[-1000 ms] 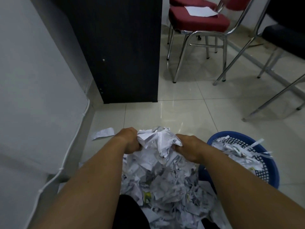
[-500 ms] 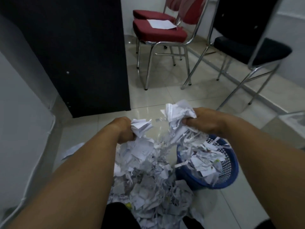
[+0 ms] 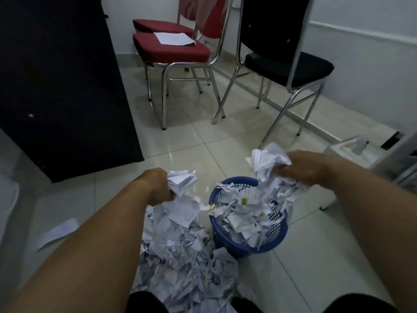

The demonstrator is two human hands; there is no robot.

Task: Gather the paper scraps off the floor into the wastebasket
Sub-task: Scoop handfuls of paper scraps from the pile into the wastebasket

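A blue mesh wastebasket [image 3: 274, 241] stands on the tiled floor, heaped with white paper scraps. To its left a big pile of paper scraps [image 3: 180, 258] lies on the floor between my knees. My right hand [image 3: 304, 168] is shut on a crumpled bunch of scraps [image 3: 267, 158], held over the basket's far right rim with strips trailing down into it. My left hand [image 3: 155, 185] grips a smaller bunch [image 3: 181, 180] just above the pile, left of the basket.
A dark cabinet [image 3: 63, 86] stands at the left. Two red chairs [image 3: 171, 50], one bearing a paper sheet, and a black chair [image 3: 288, 64] stand behind. A loose sheet [image 3: 58, 231] lies on the floor at the left. A white box [image 3: 352, 152] sits right.
Both hands lifted bunches of scraps from the pile and parted. My right hand carried its bunch rightward over the basket; the view swung right, showing the black chair.
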